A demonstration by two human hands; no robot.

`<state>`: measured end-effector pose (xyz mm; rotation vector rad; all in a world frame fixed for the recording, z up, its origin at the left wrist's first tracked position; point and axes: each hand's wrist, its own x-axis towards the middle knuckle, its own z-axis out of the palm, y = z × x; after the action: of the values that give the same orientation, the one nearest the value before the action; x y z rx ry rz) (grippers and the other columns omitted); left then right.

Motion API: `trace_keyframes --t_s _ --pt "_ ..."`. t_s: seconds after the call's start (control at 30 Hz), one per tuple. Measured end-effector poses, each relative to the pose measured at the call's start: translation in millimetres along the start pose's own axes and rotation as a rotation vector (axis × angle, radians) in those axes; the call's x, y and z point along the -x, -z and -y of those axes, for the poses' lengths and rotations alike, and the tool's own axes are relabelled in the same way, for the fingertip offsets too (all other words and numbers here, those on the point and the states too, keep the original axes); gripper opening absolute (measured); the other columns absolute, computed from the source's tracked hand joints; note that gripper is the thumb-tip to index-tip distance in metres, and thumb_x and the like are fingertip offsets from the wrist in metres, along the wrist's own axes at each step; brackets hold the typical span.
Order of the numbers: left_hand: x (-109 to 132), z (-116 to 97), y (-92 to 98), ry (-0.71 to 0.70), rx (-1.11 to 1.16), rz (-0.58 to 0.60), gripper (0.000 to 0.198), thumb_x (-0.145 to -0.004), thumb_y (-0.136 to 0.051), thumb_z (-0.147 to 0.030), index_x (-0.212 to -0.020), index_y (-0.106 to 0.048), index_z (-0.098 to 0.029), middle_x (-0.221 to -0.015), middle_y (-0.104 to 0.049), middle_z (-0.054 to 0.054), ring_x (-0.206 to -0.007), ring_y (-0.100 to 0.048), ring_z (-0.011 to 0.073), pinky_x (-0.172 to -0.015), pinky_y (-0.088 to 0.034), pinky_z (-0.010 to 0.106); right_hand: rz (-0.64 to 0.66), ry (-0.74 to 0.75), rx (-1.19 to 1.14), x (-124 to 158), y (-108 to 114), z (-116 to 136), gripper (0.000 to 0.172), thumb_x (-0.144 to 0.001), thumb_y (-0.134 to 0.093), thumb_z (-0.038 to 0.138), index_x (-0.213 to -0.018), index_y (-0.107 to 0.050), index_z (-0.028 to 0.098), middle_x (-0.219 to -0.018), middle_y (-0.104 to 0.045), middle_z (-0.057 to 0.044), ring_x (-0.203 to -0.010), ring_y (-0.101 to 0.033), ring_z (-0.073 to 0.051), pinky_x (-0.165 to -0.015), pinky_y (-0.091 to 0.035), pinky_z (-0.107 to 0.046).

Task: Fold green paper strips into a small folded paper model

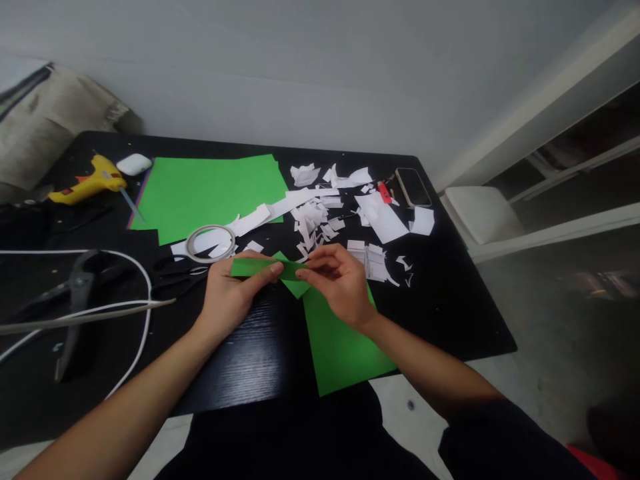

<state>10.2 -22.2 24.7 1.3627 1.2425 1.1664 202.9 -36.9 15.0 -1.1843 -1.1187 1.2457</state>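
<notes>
A narrow strip of green paper (250, 267) is stretched between my two hands above the black table. My left hand (227, 287) pinches it near the middle, thumb on top. At the strip's right end, my right hand (343, 283) holds it between thumb and fingers. Beneath the strip, a small green paper piece (296, 288) shows partly. Under my right hand and wrist lies a larger green sheet (345, 353), reaching over the table's front edge.
Green sheets (210, 193), a yellow glue gun (95, 181) and a white case (134, 164) lie at the back left. White paper scraps (313, 220), a tape roll (227, 250), black scissors (175, 283), a white cable (146, 327) and a phone (413, 187) are around.
</notes>
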Motion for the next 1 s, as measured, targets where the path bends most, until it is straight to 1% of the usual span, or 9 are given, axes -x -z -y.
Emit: trace_keyframes --t_s 0.1,0.2,0.37,0.5,0.63,0.7,0.8,0.93,1.0 --pt "0.2 6.1 0.3 0.008 0.043 0.011 0.017 -0.081 -0.082 -0.036 -0.076 -0.078 -0.021 -0.073 -0.073 0.001 -0.067 -0.067 0.0197 -0.068 -0.055 0.034 0.003 -0.01 -0.016 -0.1 -0.4 0.1 0.034 -0.073 -0.092 0.039 -0.093 -0.067 0.026 -0.08 -0.072 0.001 -0.082 -0.074 -0.021 -0.084 -0.063 -0.04" --pt "0.8 8.9 0.4 0.033 0.064 -0.004 0.021 -0.083 -0.081 -0.041 -0.081 -0.078 -0.02 -0.079 -0.075 0.002 -0.072 -0.069 0.0203 -0.071 -0.056 0.034 0.007 -0.016 -0.033 -0.2 -0.5 -0.4 0.034 -0.072 -0.093 0.037 -0.092 -0.067 0.025 -0.08 -0.072 0.002 -0.08 -0.073 -0.019 -0.082 -0.061 -0.038" --pt "2.5 4.5 -0.8 0.017 -0.05 -0.075 0.02 -0.084 -0.079 -0.039 -0.082 -0.078 -0.02 -0.084 -0.078 0.003 -0.077 -0.071 0.0223 -0.073 -0.057 0.034 0.024 -0.057 -0.04 0.1 -1.8 -0.3 0.036 -0.071 -0.094 0.036 -0.092 -0.068 0.025 -0.078 -0.073 0.002 -0.076 -0.072 -0.018 -0.079 -0.06 -0.036" --pt "1.8 2.1 -2.2 -0.002 -0.053 -0.073 0.019 -0.084 -0.079 -0.039 -0.08 -0.077 -0.021 -0.083 -0.078 0.003 -0.077 -0.072 0.0226 -0.073 -0.058 0.035 0.027 -0.087 -0.069 -1.5 -1.4 -1.0 0.036 -0.07 -0.094 0.036 -0.092 -0.068 0.024 -0.079 -0.073 0.002 -0.075 -0.072 -0.018 -0.08 -0.061 -0.037" --pt "-0.3 1.1 -1.4 0.045 -0.05 -0.009 0.028 -0.082 -0.08 -0.041 -0.067 -0.071 -0.02 -0.07 -0.074 0.002 -0.066 -0.068 0.0205 -0.065 -0.056 0.033 -0.003 -0.111 -0.101 -4.2 0.6 -3.5 0.037 -0.069 -0.095 0.035 -0.093 -0.069 0.024 -0.079 -0.072 0.002 -0.077 -0.073 -0.018 -0.08 -0.062 -0.036" --pt "-1.0 1.0 -0.7 0.05 -0.048 -0.002 0.029 -0.081 -0.081 -0.041 -0.065 -0.069 -0.02 -0.065 -0.072 0.002 -0.061 -0.065 0.019 -0.06 -0.055 0.031 -0.009 -0.121 -0.12 -4.9 1.0 -4.3 0.038 -0.068 -0.095 0.035 -0.093 -0.069 0.024 -0.078 -0.072 0.002 -0.077 -0.072 -0.017 -0.079 -0.062 -0.035" --pt "-1.5 2.4 -0.7 0.028 -0.06 -0.015 0.029 -0.081 -0.081 -0.04 -0.064 -0.069 -0.02 -0.064 -0.072 0.002 -0.06 -0.064 0.0182 -0.057 -0.054 0.03 0.0 -0.142 -0.139 -5.2 0.8 -4.1 0.038 -0.068 -0.095 0.035 -0.092 -0.068 0.024 -0.078 -0.071 0.003 -0.076 -0.072 -0.017 -0.079 -0.063 -0.036" --pt "-1.7 6.7 -2.1 0.025 -0.038 0.018 0.028 -0.082 -0.08 -0.042 -0.067 -0.07 -0.021 -0.067 -0.074 0.003 -0.062 -0.066 0.0187 -0.059 -0.054 0.031 -0.014 -0.149 -0.144 -6.2 1.4 -2.9 0.038 -0.068 -0.095 0.035 -0.092 -0.068 0.024 -0.078 -0.072 0.003 -0.076 -0.073 -0.018 -0.08 -0.064 -0.037" --pt "-1.7 8.8 -2.5 0.031 -0.031 0.027 0.026 -0.08 -0.08 -0.042 -0.069 -0.071 -0.02 -0.066 -0.072 0.002 -0.059 -0.063 0.0176 -0.056 -0.051 0.03 -0.024 -0.146 -0.148 -7.1 2.2 -2.7 0.039 -0.067 -0.095 0.035 -0.092 -0.067 0.024 -0.079 -0.072 0.003 -0.076 -0.073 -0.018 -0.079 -0.064 -0.036"
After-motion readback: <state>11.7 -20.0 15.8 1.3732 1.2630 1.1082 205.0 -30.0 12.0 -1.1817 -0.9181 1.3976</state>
